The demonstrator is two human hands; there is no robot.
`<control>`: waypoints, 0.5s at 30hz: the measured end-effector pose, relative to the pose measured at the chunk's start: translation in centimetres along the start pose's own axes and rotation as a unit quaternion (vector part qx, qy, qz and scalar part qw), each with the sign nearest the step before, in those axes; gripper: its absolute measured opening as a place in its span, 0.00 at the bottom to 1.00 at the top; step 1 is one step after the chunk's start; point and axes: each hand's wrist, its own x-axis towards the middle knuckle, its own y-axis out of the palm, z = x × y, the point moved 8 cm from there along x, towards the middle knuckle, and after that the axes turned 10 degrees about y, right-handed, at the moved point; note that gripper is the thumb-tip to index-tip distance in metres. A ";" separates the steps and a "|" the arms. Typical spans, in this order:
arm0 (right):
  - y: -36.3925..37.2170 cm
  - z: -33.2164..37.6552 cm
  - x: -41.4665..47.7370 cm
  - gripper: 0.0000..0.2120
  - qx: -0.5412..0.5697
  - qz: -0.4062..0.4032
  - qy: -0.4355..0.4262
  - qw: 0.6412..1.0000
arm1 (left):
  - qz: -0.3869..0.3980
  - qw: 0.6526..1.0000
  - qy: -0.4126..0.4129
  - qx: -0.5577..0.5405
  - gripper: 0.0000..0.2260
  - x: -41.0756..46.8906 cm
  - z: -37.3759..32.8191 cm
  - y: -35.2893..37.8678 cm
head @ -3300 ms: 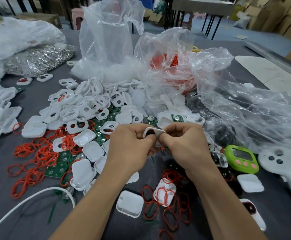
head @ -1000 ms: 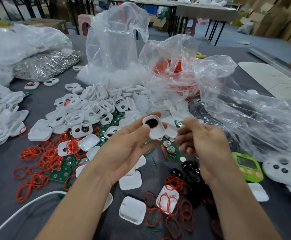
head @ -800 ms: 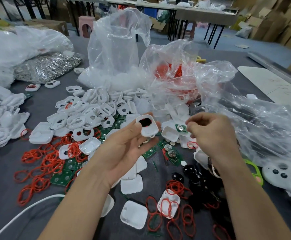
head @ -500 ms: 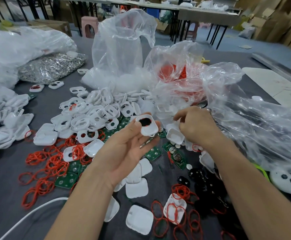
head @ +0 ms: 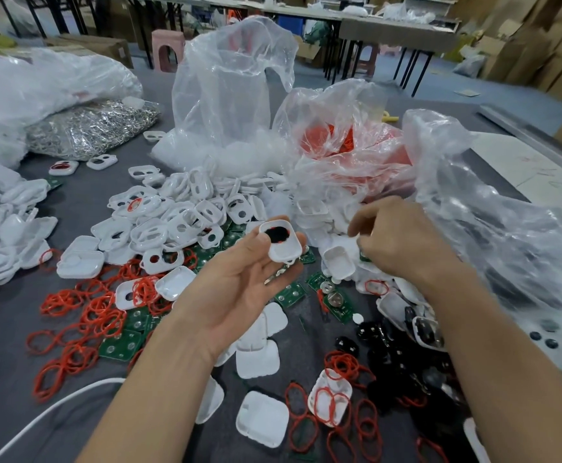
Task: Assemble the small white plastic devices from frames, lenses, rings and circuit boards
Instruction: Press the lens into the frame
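One white frame (head: 281,252), a black lens (head: 276,233) seated in its opening, is up in the air above the counter (head: 82,205); it is the only piece plainly in hand. The loose red rings (head: 82,315), the heap of frames (head: 179,225) and the green circuit boards (head: 121,344) are too many to count; one bag of red rings (head: 346,142) and one bag of silver metal bits (head: 89,128) lie behind; one white cable (head: 56,409) runs across the near left corner.

The left hand (head: 236,295) is palm up, thumb and fingers pinching the white frame by its edges; the right hand (head: 403,242) is just beside it, back upward, fingers bent down over white parts; it is blurred, so I cannot tell whether they grasp anything.
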 end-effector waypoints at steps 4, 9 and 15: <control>1.5 -1.8 -0.7 0.17 -0.042 0.047 0.034 0.997 | 0.004 1.000 0.001 0.001 0.20 0.0 0.2 0.1; 0.8 -2.6 -0.2 0.09 0.043 0.012 0.037 0.998 | 0.005 1.000 0.000 0.011 0.17 -0.1 0.5 0.3; 3.0 -0.5 0.7 0.13 0.011 0.070 0.012 0.997 | 0.005 1.000 -0.004 0.014 0.20 -0.1 0.6 0.7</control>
